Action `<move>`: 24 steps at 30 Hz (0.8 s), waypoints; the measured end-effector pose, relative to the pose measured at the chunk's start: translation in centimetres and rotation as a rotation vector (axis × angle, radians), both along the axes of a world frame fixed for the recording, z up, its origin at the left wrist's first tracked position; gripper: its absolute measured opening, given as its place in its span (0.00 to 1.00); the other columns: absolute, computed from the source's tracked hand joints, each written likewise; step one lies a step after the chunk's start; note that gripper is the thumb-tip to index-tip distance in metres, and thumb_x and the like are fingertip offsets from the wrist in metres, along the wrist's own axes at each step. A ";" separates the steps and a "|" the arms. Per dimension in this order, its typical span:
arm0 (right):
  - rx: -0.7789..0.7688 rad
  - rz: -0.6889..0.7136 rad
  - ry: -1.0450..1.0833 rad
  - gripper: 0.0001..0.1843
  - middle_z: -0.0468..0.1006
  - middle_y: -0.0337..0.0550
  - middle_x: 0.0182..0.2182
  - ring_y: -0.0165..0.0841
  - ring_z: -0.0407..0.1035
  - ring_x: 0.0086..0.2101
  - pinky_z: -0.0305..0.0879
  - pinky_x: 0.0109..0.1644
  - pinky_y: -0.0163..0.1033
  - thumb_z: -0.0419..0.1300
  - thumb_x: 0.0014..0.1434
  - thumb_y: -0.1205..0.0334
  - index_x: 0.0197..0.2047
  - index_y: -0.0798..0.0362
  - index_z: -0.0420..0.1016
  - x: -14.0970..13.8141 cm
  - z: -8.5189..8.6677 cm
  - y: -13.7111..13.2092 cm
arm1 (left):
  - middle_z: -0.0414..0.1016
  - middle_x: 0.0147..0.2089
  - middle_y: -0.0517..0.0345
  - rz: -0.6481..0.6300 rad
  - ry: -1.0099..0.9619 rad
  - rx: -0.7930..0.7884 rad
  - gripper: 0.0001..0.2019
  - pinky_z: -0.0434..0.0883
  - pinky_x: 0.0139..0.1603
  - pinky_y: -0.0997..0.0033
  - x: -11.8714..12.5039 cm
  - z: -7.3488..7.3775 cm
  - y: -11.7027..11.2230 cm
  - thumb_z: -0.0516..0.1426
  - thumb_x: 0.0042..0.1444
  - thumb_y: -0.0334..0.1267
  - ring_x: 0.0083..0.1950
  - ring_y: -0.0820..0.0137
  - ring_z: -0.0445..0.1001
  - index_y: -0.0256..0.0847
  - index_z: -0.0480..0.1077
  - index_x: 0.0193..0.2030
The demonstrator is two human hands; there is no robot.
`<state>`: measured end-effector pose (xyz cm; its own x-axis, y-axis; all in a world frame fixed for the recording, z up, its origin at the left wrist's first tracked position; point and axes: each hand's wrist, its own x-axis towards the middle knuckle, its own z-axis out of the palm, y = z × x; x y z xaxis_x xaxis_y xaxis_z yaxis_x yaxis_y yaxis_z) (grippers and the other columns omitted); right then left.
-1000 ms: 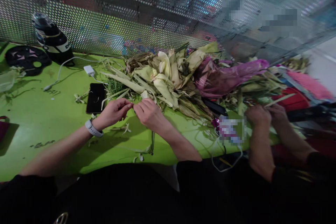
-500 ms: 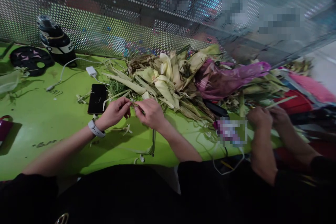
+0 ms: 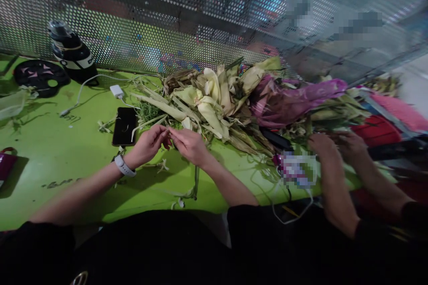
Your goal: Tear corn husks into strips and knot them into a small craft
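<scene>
My left hand [image 3: 149, 144] and my right hand [image 3: 189, 144] meet fingertip to fingertip over the green table [image 3: 67, 142]. Both are closed in a pinch on a thin strip of husk [image 3: 168, 132] between them. A white watch [image 3: 123, 166] is on my left wrist. Just behind my hands lies a big heap of pale corn husks [image 3: 210, 102]. A long thin strip [image 3: 195, 182] hangs on the table below my right wrist.
A black phone [image 3: 124, 125] with a white charger [image 3: 116, 91] and cable lies left of the heap. A dark bottle [image 3: 72, 53] and a black disc [image 3: 36, 75] stand at the back left. A pink plastic bag [image 3: 287, 98] sits right of the heap. A co-worker's hands [image 3: 334, 147] work at the right. Perforated metal wall [image 3: 133, 18] behind.
My hands have stayed together, shifting slightly while working the strip. The co-worker's hands have moved a little and the long leaf they held up is no longer raised.
</scene>
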<state>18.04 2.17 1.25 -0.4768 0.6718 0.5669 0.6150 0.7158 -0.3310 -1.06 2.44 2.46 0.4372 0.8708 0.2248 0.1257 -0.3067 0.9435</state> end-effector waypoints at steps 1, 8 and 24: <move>0.007 -0.003 0.007 0.19 0.84 0.52 0.40 0.35 0.78 0.38 0.76 0.46 0.42 0.52 0.70 0.63 0.58 0.57 0.76 0.0 0.0 0.0 | 0.75 0.31 0.57 0.003 0.001 0.008 0.10 0.73 0.35 0.71 0.0 -0.1 0.0 0.51 0.68 0.44 0.30 0.71 0.76 0.39 0.65 0.42; 0.015 -0.044 0.057 0.17 0.85 0.50 0.38 0.35 0.78 0.36 0.76 0.45 0.41 0.54 0.69 0.61 0.53 0.56 0.80 -0.5 0.3 -0.3 | 0.76 0.33 0.54 0.025 0.051 0.047 0.10 0.73 0.38 0.69 0.1 -0.4 0.0 0.50 0.68 0.42 0.34 0.69 0.76 0.39 0.66 0.42; 0.121 0.064 0.105 0.19 0.84 0.45 0.33 0.32 0.74 0.31 0.72 0.38 0.39 0.54 0.69 0.64 0.60 0.57 0.75 -0.1 0.0 0.3 | 0.76 0.35 0.53 0.061 0.032 0.148 0.11 0.73 0.39 0.67 0.2 -0.6 -0.1 0.49 0.69 0.42 0.36 0.68 0.76 0.38 0.67 0.44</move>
<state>17.97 2.45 1.23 -0.4501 0.5663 0.6905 0.5338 0.7905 -0.3004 -0.88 2.31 1.89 0.3937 0.8545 0.3389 0.1780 -0.4325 0.8839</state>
